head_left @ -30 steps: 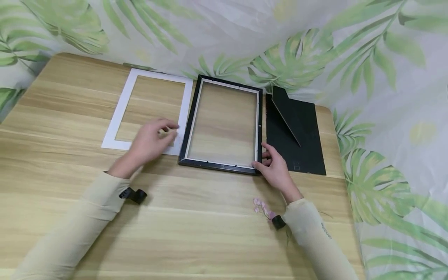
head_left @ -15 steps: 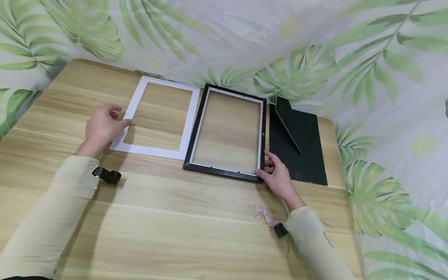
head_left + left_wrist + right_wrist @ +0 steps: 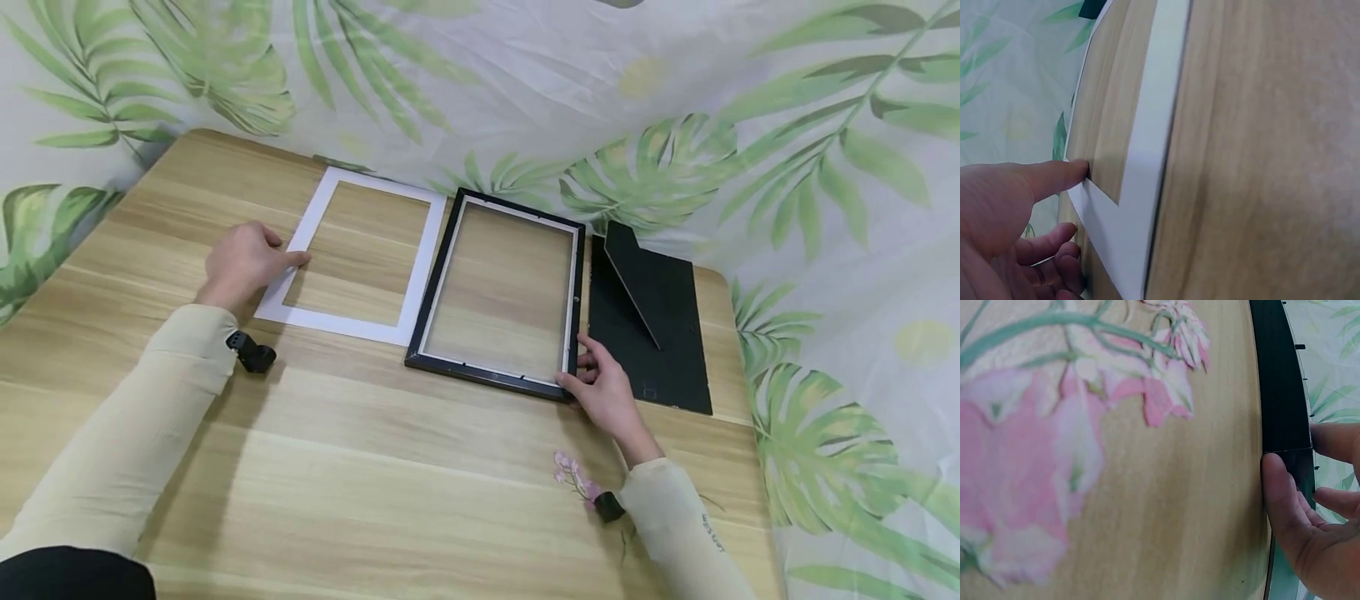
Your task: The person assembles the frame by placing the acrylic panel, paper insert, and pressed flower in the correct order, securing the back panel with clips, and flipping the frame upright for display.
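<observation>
In the head view my left hand [image 3: 242, 262] is at the left side of a white rectangular picture mat [image 3: 341, 327]. Its thumb lies across the mat's strip, while the other fingers sit loosely bent by the outer edge, as the left wrist view shows. A black picture frame [image 3: 487, 380] with a clear pane and pale inner border lies right of the mat. My right hand [image 3: 604, 395] grips that frame at its near right corner, thumb on the near side and fingers along the right side.
A black backing board [image 3: 678, 333] with its stand leg [image 3: 628, 279] raised lies right of the frame. Pink flowers [image 3: 573, 475] mark the wooden table [image 3: 360, 483] near my right wrist. A leaf-patterned cloth [image 3: 540, 75] hangs behind and to the right.
My left hand has gone from the mat's right strip to its left one, its thumb now across it. My right hand has stayed at the frame's corner. The head view has shifted slightly.
</observation>
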`<state>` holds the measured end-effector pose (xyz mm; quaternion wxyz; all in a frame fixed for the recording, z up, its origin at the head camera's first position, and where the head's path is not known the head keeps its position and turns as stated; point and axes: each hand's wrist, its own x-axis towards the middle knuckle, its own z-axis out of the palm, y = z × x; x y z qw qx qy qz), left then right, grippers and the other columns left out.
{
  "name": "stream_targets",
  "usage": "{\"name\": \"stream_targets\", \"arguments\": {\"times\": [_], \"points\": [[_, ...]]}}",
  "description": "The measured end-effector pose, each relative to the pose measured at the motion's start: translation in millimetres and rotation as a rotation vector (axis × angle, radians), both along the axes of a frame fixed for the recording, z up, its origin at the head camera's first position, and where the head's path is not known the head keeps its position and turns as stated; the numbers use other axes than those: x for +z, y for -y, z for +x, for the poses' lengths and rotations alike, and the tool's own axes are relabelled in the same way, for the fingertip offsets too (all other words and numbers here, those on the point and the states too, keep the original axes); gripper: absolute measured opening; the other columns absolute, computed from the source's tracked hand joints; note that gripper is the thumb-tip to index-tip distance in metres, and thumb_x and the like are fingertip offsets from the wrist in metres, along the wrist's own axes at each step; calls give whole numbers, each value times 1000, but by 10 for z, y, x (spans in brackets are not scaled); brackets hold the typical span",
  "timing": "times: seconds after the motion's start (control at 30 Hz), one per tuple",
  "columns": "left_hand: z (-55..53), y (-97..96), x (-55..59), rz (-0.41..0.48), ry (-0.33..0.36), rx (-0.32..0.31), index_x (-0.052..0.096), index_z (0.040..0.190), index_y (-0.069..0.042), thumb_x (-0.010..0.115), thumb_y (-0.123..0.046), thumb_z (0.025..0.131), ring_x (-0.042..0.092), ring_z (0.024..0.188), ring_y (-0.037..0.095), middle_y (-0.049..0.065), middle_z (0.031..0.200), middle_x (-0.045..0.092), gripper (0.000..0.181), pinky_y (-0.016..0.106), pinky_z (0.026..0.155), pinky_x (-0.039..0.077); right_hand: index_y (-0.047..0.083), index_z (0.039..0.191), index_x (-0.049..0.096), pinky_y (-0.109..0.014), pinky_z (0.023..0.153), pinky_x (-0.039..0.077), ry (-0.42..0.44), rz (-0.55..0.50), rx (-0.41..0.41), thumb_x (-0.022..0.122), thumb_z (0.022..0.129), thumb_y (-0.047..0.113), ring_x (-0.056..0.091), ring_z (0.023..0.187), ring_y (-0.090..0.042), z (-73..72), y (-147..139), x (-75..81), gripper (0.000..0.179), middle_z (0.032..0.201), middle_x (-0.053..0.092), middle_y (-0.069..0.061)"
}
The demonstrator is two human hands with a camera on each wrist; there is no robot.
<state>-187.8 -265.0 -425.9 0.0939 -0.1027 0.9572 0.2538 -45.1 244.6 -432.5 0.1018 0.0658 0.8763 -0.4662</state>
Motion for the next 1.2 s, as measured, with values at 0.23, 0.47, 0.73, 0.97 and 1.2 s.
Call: {"name": "stream_targets", "arguments": {"times": [0.23,0.47,0.73,0.97,1.2], "points": [[-20,17,11,25,-15,6,71,113,0,72,-45,89,59,83,32,22,109,67,50,42,61,42,9,154,37,-34,56,60,-12,-1,21,75,90,5,63,89,-28,9,-9,-7,75,120,53,-20],[-30,7,-12,31,-19,31,74,108,-1,75,-42,86,57,79,30,20,104,69,46,40,59,41,10,155,36,-33,57,60,0,6,23,75,91,6,63,90,-28,9,-9,-3,75,122,53,-19],[-22,42,24,27,-27,41,71,110,-2,73,-44,88,59,81,33,22,107,68,48,41,60,42,11,155,36,-33,58,60,9,16,16,75,91,7,63,91,-28,11,-3,8,75,123,53,-19],[-25,82,65,95,-22,33,63,124,5,74,-40,88,60,92,37,26,120,63,59,40,66,47,13,155,36,-33,58,60,14,28,12,75,91,7,62,91,-28,26,-37,11,75,123,53,-19],[-45,259,16,413,55,67,63,115,5,77,-35,89,55,58,14,2,76,59,49,32,50,50,13,155,35,-33,59,60,21,28,26,75,91,8,61,94,-29,18,-9,8,76,124,52,-19]]}}
